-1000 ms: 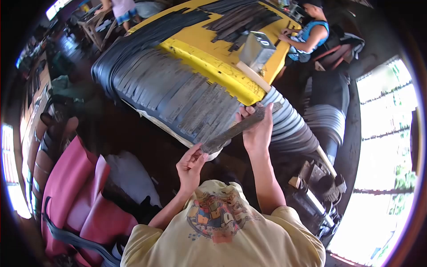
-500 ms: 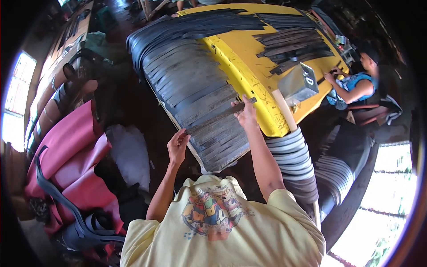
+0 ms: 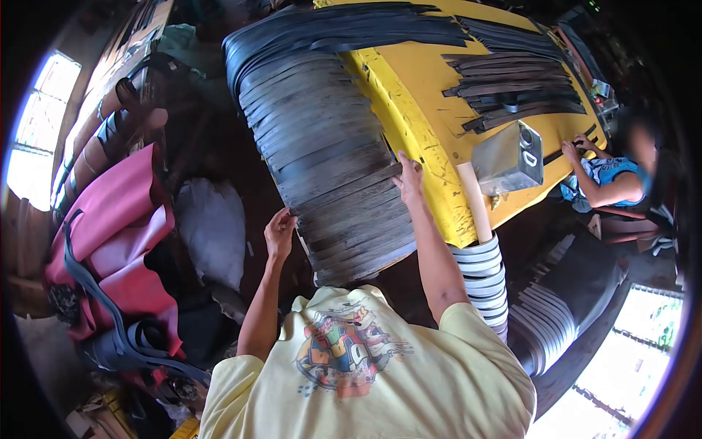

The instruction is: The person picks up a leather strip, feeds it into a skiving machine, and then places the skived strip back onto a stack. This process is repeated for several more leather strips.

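Observation:
Flat dark strips (image 3: pixel 307 128), seemingly rubber or leather, lie side by side across a long board. One dark strip (image 3: pixel 344 193) runs crosswise between my hands, flat against its neighbours. My left hand (image 3: pixel 279 233) pinches its left end at the board's edge. At the other end, beside the yellow table's edge, my right hand (image 3: pixel 409 181) has fingers and thumb closed on the strip's tip. Long black strips (image 3: pixel 344 33) are draped in a bundle over the far end of the board.
The yellow table (image 3: pixel 431 110) carries more brown strips (image 3: pixel 512 84) and a metal can (image 3: pixel 508 157). A co-worker (image 3: pixel 610 175) handles a dark strip at its right side. Coiled grey bands (image 3: pixel 479 274) hang below the table corner. Pink sheeting (image 3: pixel 110 219) and a white sack (image 3: pixel 212 227) lie left.
The strip between my hands has come down from a raised, slanted position onto the row. My right hand has lowered slightly, and the camera view has shifted.

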{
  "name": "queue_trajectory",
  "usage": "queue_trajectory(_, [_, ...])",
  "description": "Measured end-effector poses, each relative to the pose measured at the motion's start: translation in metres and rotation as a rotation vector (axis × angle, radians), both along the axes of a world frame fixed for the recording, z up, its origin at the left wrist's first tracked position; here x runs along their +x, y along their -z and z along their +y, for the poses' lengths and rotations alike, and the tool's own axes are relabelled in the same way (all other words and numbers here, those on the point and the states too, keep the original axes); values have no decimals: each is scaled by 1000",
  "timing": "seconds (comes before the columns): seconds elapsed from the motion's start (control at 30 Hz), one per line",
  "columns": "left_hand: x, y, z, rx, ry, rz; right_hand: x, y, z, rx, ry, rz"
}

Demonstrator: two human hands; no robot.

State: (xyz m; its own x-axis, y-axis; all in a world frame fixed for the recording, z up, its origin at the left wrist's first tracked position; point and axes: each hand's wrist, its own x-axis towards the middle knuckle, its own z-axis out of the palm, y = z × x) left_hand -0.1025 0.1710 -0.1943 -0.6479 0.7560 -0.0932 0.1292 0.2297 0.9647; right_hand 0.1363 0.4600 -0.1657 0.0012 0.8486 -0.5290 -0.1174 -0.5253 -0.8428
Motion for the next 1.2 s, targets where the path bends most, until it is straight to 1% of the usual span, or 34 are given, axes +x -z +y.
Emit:
queue_trajectory(0.03, [1, 1, -1, -15, -14, 3, 6, -3, 4, -4, -6, -4])
queue_trajectory(0.1, [5, 3, 0, 14, -29, -44, 16, -9, 12, 62, -270, -282])
queue_trajectory(0.13, [7, 3, 0, 9, -37, -48, 17, -10, 11, 57, -276, -283])
queue_trajectory(0.2, [9, 2, -1, 4, -48, -52, 20, -10, 12, 195, -392, -408])
queue_trajectory(0.3, [13, 0, -5, -62, -80, -29, 22, -3, 15, 157, -449, -441])
queue_trajectory(0.37, [16, -3, -7, -110, -80, 37, 23, 2, 15, 174, -453, -449])
queue_trajectory(0.4, [16, 3, -9, -112, -85, 37, 21, -1, 13, 192, -452, -457])
queue_trajectory(0.47, [14, 15, -12, -38, -56, 100, 21, -10, 11, 198, -459, -479])
queue_trajectory(0.5, [14, 14, -13, -42, -61, 101, 20, -11, 10, 203, -463, -501])
queue_trajectory(0.57, [16, 13, -11, -130, -56, 78, 18, -7, 16, 198, -479, -513])
queue_trajectory(0.6, [19, -2, -10, -200, -46, 109, 19, -2, 19, 191, -489, -529])
queue_trajectory(0.73, [23, -19, -5, -212, -66, 156, 19, 14, 32, 248, -508, -530])
queue_trajectory(0.8, [23, -22, -6, -242, -72, 175, 19, 23, 32, 268, -374, -396])
queue_trajectory(0.83, [23, -21, -5, -244, -73, 177, 20, 29, 34, 267, -375, -394])
queue_trajectory(0.9, [22, -19, -5, -198, -106, 168, 23, 43, 38, 357, -256, -292])
queue_trajectory(0.97, [21, -17, -5, -192, -120, 186, 19, 15, 30, 392, -250, -277])
queue_trajectory(1.03, [18, -14, -6, -188, -131, 206, 15, -2, 24, 589, -286, -430])
queue_trajectory(1.07, [16, -11, -6, -165, -155, 281, 15, -13, 21, 604, -299, -435])
queue_trajectory(1.1, [13, -10, -4, -138, -178, 356, 13, -25, 17, 603, -296, -432])
queue_trajectory(1.17, [9, -22, 2, -117, -181, 392, 9, -48, 8, 599, -297, -233])
queue_trajectory(1.2, [8, -30, 6, -95, -185, 424, 7, -61, 4, 599, -349, -282])
